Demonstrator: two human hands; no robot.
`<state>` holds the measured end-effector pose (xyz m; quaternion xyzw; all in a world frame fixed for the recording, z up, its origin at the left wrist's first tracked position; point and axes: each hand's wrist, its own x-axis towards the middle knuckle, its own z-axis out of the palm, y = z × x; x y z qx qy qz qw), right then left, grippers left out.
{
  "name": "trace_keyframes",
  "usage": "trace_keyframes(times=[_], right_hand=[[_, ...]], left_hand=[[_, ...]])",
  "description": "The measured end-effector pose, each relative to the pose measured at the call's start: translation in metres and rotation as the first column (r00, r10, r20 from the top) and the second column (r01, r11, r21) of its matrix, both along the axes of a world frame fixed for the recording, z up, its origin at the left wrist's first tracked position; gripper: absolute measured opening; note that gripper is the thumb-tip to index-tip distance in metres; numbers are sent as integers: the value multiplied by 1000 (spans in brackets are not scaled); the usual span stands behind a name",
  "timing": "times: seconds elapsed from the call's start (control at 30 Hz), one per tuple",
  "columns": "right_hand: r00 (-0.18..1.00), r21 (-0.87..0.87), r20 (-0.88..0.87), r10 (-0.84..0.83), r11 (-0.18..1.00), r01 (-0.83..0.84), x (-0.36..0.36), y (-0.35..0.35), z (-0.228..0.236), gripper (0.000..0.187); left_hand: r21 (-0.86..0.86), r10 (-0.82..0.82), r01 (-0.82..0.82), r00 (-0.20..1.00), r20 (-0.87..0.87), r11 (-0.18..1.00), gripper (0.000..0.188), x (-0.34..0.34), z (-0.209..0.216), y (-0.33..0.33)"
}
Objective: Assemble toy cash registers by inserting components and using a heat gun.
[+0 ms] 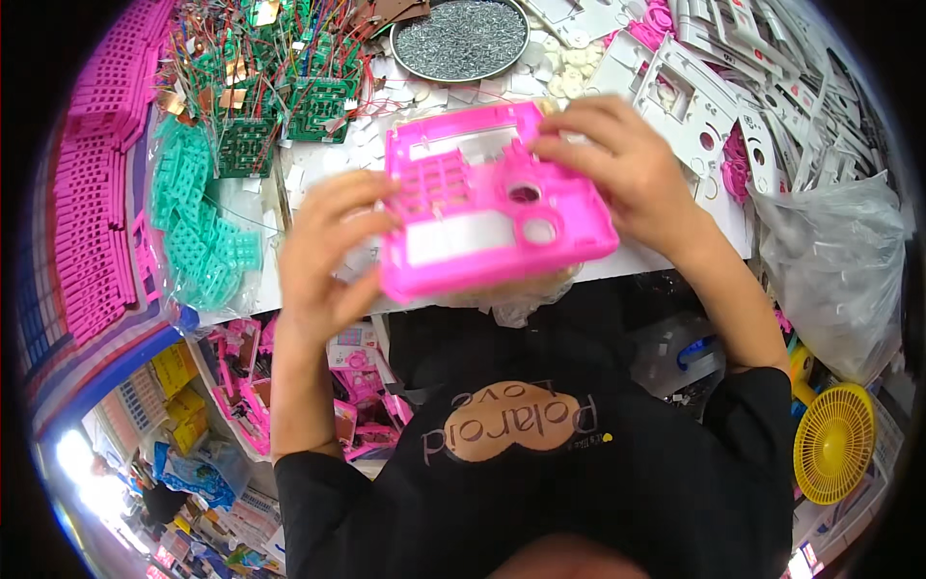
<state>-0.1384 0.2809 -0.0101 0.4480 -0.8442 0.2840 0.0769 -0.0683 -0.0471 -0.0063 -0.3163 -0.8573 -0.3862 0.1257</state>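
Held up over the near edge of the table is a pink plastic housing (492, 186), a shell with a grid of key holes, two long cut-outs and round openings. My left hand (326, 253) grips its left edge, thumb low and fingers on the side. At the upper right, my right hand (632, 174) has its fingers bent over the rim. The housing is tilted and a little blurred. Part of a clear plastic bag (521, 309) shows beneath it.
Green circuit boards (323, 106) with wires lie at the far left, beside teal keypads (198, 232). A round tray of screws (461, 41) sits at the back. White panels (690, 121) pile up on the right, near a grey plastic bag (834, 270). Pink grids (96, 212) are stacked at the left.
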Motion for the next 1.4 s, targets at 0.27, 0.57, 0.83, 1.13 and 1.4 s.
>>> trace_keyframes(times=[0.27,0.57,0.83,1.13,1.4], right_hand=[[999,184,-3,34,982,-33,10,8,-6,55],[996,324,-40,-84,941,93,39,-10,4,55],[997,351,-12,-76,933,76,34,-7,-6,60],[993,406,107,-53,914,5,32,-19,-11,73],[996,480,85,-14,877,-29,34,-18,-13,74]], left_hand=[[-132,-48,61,994,101,989,43,27,-27,21],[-113,-43,57,992,121,992,33,20,-31,14],[216,265,-315,936,231,924,47,34,-42,26],[364,209,-352,902,377,863,60,60,-24,57],[451,233,-271,963,138,851,59,51,-26,65]])
